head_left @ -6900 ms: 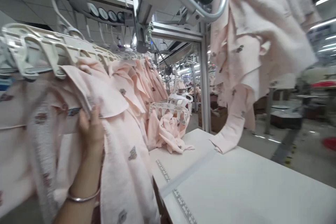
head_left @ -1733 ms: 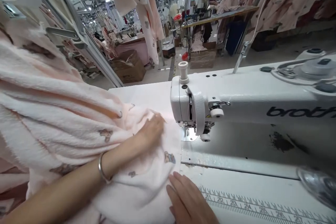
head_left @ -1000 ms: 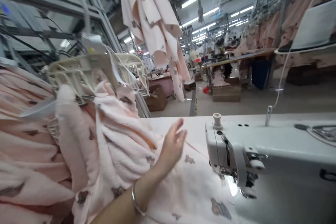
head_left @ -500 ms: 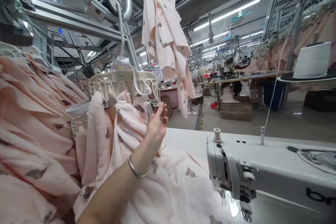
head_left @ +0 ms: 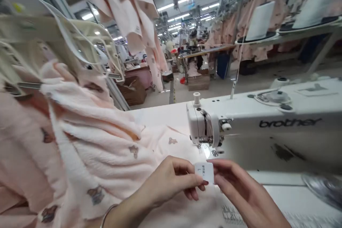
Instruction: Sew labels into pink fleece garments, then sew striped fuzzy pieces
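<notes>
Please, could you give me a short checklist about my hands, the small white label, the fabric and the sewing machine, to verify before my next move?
1. White label held: ok, pinched in the left hand.
2. Right hand gripping it too: cannot tell; its fingers meet the edge in view.
3. Print facing you: ok, an "L" shows.
4. Pink fabric partly on the table: ok; it also hangs from the hanger.
5. Sewing machine needle threaded: cannot tell, too small.
</notes>
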Motion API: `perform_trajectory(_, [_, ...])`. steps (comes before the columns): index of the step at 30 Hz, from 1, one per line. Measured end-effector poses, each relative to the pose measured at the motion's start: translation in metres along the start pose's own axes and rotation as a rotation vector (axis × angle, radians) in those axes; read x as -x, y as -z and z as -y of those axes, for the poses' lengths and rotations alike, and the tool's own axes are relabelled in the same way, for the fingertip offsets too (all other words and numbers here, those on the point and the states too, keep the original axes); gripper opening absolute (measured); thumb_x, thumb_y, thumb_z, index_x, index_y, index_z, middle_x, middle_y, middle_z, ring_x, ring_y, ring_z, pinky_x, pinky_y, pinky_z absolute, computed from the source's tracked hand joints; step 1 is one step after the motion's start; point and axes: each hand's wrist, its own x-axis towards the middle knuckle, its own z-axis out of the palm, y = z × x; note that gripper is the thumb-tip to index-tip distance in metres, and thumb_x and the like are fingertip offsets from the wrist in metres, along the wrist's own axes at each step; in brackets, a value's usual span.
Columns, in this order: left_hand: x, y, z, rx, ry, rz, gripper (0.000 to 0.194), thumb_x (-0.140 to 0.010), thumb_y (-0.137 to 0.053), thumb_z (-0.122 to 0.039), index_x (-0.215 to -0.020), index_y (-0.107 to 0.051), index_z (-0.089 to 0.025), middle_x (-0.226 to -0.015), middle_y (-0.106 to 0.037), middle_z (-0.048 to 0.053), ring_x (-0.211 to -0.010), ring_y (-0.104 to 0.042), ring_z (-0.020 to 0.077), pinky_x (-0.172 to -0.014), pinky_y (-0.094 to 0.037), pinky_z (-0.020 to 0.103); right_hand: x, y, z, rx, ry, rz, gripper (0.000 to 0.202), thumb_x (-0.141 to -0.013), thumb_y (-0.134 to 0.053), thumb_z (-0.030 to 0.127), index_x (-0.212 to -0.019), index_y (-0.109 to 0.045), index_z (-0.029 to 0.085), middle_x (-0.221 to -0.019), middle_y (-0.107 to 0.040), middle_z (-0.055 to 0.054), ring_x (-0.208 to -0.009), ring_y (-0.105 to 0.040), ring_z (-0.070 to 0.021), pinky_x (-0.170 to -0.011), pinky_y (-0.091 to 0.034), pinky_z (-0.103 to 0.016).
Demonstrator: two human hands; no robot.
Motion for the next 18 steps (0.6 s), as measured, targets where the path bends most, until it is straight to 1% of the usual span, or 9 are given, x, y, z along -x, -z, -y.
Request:
perform_trajectory(2, [0.001, -0.002, 0.009, -0.043, 0.017, 0.017, 0.029, -0.073, -0.069, -0.037, -0.065, -0.063, -0.009, -0.068, -0.065, 0.006, -0.053, -0.056, 0.0089, -0.054, -0.044, 0.019, -0.008, -0.006, 0.013, -0.088, -0.065, 0.023, 0.024, -0.090, -0.050, 0.043, -0.084, -0.058, 0.022, -0.075, -0.060, 0.000, -0.070, -0.059, -0.0137, -0.061, -0.049, -0.018])
perform_trajectory(3, [0.000, -0.001, 0.011, -0.102, 0.009, -0.003, 0.028, -0.073, -0.069, -0.037, -0.069, -0.064, -0.010, -0.067, -0.064, 0.005, -0.055, -0.056, 0.0095, -0.055, -0.044, 0.020, -0.010, -0.009, 0.016, -0.102, -0.093, 0.008, 0.027, -0.090, -0.050, 0.043, -0.077, -0.057, 0.021, -0.070, -0.057, 0.001, -0.066, -0.056, -0.0125, -0.059, -0.047, -0.018])
perform_trajectory(4, [-0.002, 0.000, 0.012, -0.171, -0.010, -0.040, 0.027, -0.072, -0.070, -0.037, -0.076, -0.065, -0.010, -0.067, -0.063, 0.004, -0.058, -0.056, 0.0098, -0.057, -0.044, 0.020, -0.011, -0.012, 0.018, -0.103, -0.118, -0.005, 0.029, -0.090, -0.051, 0.044, -0.073, -0.055, 0.020, -0.067, -0.054, 0.001, -0.063, -0.054, -0.0118, -0.057, -0.045, -0.018])
perform_trajectory(6, [-0.005, 0.004, 0.013, -0.264, -0.073, -0.117, 0.032, -0.070, -0.072, -0.037, -0.090, -0.066, -0.013, -0.072, -0.062, 0.003, -0.063, -0.054, 0.0103, -0.059, -0.042, 0.019, -0.011, -0.016, 0.018, -0.081, -0.163, -0.020, 0.030, -0.089, -0.052, 0.045, -0.073, -0.055, 0.020, -0.067, -0.052, 0.001, -0.062, -0.050, -0.0117, -0.056, -0.041, -0.019])
perform_trajectory(7, [-0.006, 0.005, 0.014, -0.268, -0.107, -0.145, 0.033, -0.069, -0.073, -0.037, -0.092, -0.065, -0.013, -0.075, -0.062, 0.003, -0.066, -0.054, 0.0104, -0.060, -0.042, 0.019, -0.009, -0.017, 0.018, -0.066, -0.182, -0.017, 0.030, -0.089, -0.052, 0.045, -0.073, -0.055, 0.020, -0.068, -0.052, 0.001, -0.063, -0.049, -0.0119, -0.056, -0.040, -0.020])
perform_trajectory(9, [-0.009, 0.006, 0.014, -0.220, -0.141, -0.157, 0.028, -0.071, -0.071, -0.037, -0.083, -0.064, -0.013, -0.073, -0.062, 0.003, -0.066, -0.053, 0.0105, -0.060, -0.041, 0.019, -0.007, -0.017, 0.017, -0.039, -0.198, 0.017, 0.030, -0.089, -0.051, 0.046, -0.074, -0.055, 0.020, -0.068, -0.051, 0.001, -0.063, -0.047, -0.0121, -0.056, -0.040, -0.021])
perform_trajectory(12, [-0.011, 0.006, 0.014, -0.138, -0.117, -0.135, 0.025, -0.072, -0.069, -0.035, -0.070, -0.060, -0.012, -0.065, -0.060, 0.002, -0.060, -0.053, 0.0100, -0.059, -0.041, 0.019, -0.007, -0.015, 0.016, -0.007, -0.186, 0.040, 0.030, -0.089, -0.050, 0.045, -0.074, -0.054, 0.020, -0.067, -0.050, 0.001, -0.062, -0.047, -0.0122, -0.054, -0.039, -0.021])
perform_trajectory(14, [-0.012, 0.005, 0.015, -0.110, -0.096, -0.114, 0.024, -0.072, -0.069, -0.034, -0.070, -0.060, -0.012, -0.062, -0.059, 0.001, -0.059, -0.053, 0.0097, -0.058, -0.042, 0.019, -0.008, -0.014, 0.016, 0.000, -0.181, 0.042, 0.030, -0.089, -0.050, 0.045, -0.073, -0.054, 0.019, -0.066, -0.051, 0.001, -0.062, -0.048, -0.0125, -0.053, -0.039, -0.021])
perform_trajectory(18, [-0.017, 0.004, 0.020, -0.104, -0.083, -0.106, 0.024, -0.072, -0.070, -0.034, -0.073, -0.062, -0.012, -0.064, -0.060, 0.002, -0.060, -0.055, 0.0101, -0.059, -0.043, 0.019, -0.010, -0.011, 0.013, 0.033, -0.190, 0.052, 0.029, -0.090, -0.048, 0.044, -0.074, -0.054, 0.020, -0.069, -0.053, 0.001, -0.065, -0.051, -0.0133, -0.057, -0.042, -0.022])
